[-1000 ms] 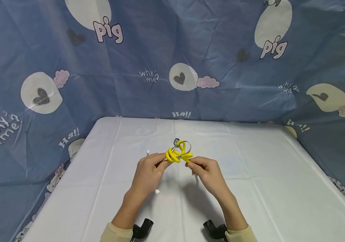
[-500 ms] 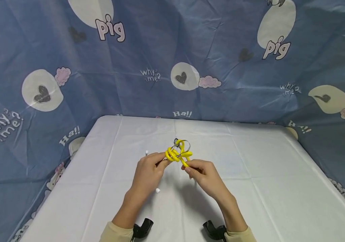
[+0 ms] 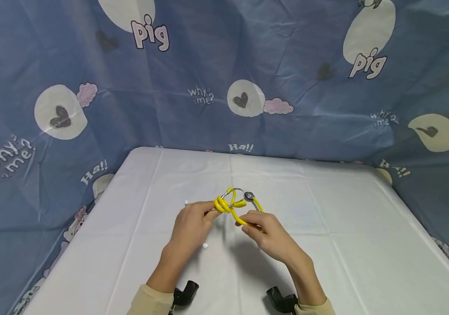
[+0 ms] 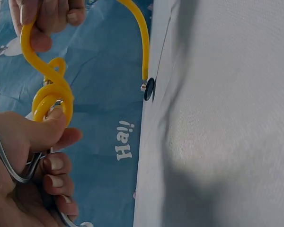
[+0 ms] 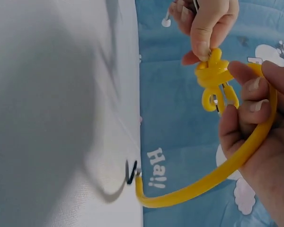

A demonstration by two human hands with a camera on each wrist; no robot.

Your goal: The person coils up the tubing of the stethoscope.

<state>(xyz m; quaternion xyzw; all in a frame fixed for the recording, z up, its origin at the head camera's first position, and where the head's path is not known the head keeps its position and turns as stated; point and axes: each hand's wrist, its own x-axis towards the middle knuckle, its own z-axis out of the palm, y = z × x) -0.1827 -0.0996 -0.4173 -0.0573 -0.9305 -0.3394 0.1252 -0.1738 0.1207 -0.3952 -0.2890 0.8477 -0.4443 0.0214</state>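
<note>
A stethoscope with yellow tubing is held up over the table between both hands. My left hand grips its metal ear tubes just below the wound tubing, thumb pressed at the coil. White ear tips stick out around that hand. My right hand holds the yellow tube between thumb and fingers, a short way right of the coil. From there the tube curves round to the dark chest piece, which hangs free beyond the right fingers.
A white cloth covers the table. Behind it hangs a printed blue curtain. Black wrist mounts sit at both beige sleeves.
The right hand has moved slightly down and right, drawing tubing away from the coil. The chest piece has swung from behind the loops to their right. The left hand keeps its grip.
</note>
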